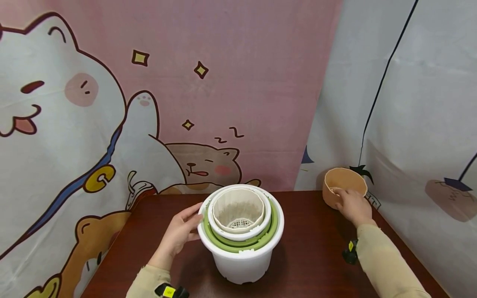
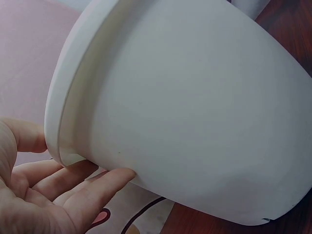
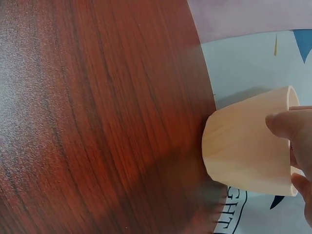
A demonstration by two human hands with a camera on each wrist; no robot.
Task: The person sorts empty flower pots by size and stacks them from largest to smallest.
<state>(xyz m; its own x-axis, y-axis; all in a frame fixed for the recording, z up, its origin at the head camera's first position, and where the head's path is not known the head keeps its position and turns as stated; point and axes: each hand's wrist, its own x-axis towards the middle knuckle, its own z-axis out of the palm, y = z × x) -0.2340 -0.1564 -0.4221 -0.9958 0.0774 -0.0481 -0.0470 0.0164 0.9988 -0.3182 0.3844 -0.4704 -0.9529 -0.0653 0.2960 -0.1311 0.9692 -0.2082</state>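
Note:
Several nested plant pots stand upright at the table's front middle: a large white pot [image 1: 242, 265] [image 2: 195, 97] outside, a green pot [image 1: 274, 225] within it, then a smaller white pot and a cream pot [image 1: 238, 207] with a perforated base. My left hand [image 1: 178, 234] [image 2: 63, 190] holds the large pot's rim at its left side, thumb on the rim and fingers beneath against the wall. At the far right corner, my right hand [image 1: 355, 207] [image 3: 300, 131] pinches the near rim of a peach-orange pot [image 1: 344, 180] [image 3: 248, 146], some fingers inside it.
The dark reddish wooden table [image 1: 305, 256] carries the pots. Behind it hangs a pink cartoon-printed cloth [image 1: 253, 91], and a pale cloth [image 1: 410, 124] runs along the right side, close to the orange pot. A strip of bare tabletop lies between both hands.

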